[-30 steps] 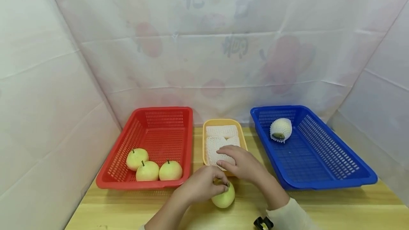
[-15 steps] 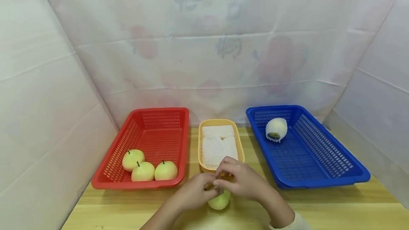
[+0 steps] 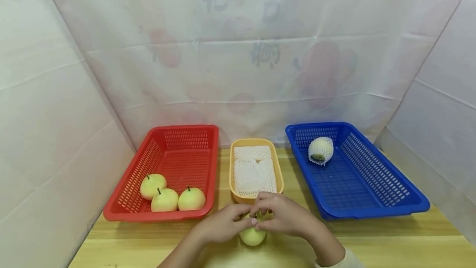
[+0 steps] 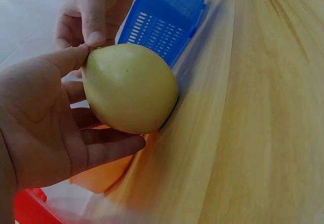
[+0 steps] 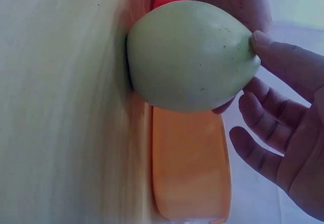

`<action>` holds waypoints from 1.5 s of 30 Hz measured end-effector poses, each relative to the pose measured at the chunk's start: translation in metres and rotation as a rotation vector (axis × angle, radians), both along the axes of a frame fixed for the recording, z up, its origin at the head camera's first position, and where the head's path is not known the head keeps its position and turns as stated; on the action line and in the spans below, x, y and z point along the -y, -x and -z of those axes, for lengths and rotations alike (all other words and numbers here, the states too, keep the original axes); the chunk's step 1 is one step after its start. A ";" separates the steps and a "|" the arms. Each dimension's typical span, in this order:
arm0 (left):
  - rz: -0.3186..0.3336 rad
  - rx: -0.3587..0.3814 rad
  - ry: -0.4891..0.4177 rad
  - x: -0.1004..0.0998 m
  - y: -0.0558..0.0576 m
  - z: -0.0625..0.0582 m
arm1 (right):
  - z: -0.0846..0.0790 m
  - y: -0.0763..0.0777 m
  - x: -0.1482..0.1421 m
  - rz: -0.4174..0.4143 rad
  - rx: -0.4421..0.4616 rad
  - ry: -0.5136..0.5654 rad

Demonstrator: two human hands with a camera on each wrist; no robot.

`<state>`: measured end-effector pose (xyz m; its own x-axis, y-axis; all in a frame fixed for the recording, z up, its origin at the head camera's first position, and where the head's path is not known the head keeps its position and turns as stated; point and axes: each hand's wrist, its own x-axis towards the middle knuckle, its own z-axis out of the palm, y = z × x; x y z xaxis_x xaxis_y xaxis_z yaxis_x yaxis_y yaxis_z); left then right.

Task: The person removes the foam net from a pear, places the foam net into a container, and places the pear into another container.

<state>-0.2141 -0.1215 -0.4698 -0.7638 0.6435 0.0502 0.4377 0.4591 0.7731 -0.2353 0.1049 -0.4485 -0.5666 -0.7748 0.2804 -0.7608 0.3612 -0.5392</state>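
Both hands meet over a pear (image 3: 252, 235) that sits on the tabletop (image 3: 372, 243) just in front of the yellow tray (image 3: 256, 195). The left hand (image 3: 223, 223) cups the pear from its side, fingers (image 4: 109, 150) curled under and round it and thumb lying along the top. The right hand (image 3: 286, 217) comes in from the other side; its thumb tip rests at the pear's stem end, while its other fingers (image 5: 266, 128) are spread apart and only loosely bent beside the fruit.

The yellow tray holds white foam nets (image 3: 254, 173). To its left stands a red basket (image 3: 130, 214) with three more pears (image 3: 172, 197) bunched in its near corner. To the right stands a blue basket (image 3: 372, 212), with one netted pear (image 3: 320, 150) lying near its far end.
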 end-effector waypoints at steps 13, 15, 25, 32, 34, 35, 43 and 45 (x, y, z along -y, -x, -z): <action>0.028 0.127 -0.095 -0.004 0.001 0.008 | -0.002 0.003 -0.002 -0.019 0.009 0.139; -0.002 0.134 -0.144 -0.005 -0.001 0.008 | -0.004 0.002 -0.002 -0.007 -0.023 0.189; -0.133 0.172 -0.329 -0.007 -0.010 -0.010 | -0.017 -0.004 0.001 0.044 -0.068 0.355; -0.211 0.175 -0.458 0.000 -0.013 -0.032 | -0.023 -0.008 0.005 0.063 -0.026 0.346; -0.232 0.163 -0.496 0.003 -0.013 -0.038 | -0.025 -0.008 0.008 0.072 0.001 0.346; -0.242 0.159 -0.513 0.005 -0.013 -0.040 | -0.026 -0.008 0.010 0.071 0.013 0.347; -0.302 0.084 -0.585 0.016 -0.011 -0.055 | -0.037 -0.004 0.037 0.068 0.054 0.386; -0.339 0.061 -0.586 0.019 -0.010 -0.057 | -0.040 -0.002 0.047 0.089 0.073 0.412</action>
